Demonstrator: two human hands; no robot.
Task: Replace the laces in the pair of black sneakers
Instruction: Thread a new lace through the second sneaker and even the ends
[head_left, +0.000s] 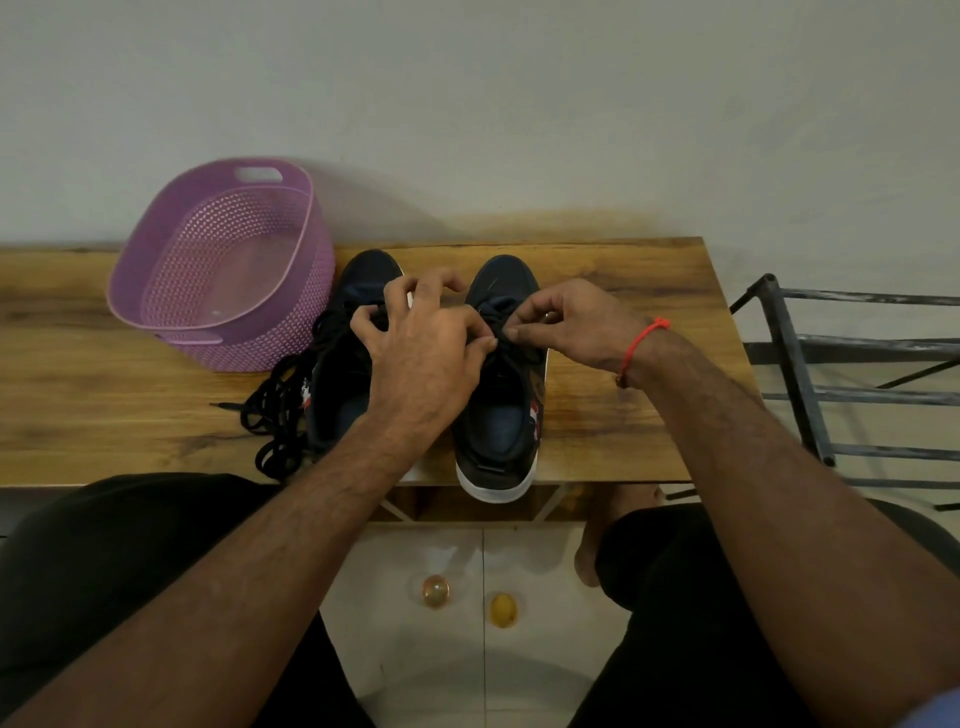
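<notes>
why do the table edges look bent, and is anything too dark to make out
Head view: wide-angle distortion bows the table edges and stretches the forearms. Dim, soft light; the loose black laces and both sneakers merge into dark masses, so eyelets are unreadable where the left hand and right hand work.

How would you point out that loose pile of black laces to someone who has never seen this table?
Start at the wooden table against the wall and find the purple basket at its left. Just in front of the basket, beside the left sneaker, lies the loose laces. Unlike the lace both hands are working on the right sneaker, this tangle lies untouched on bare wood.
</notes>
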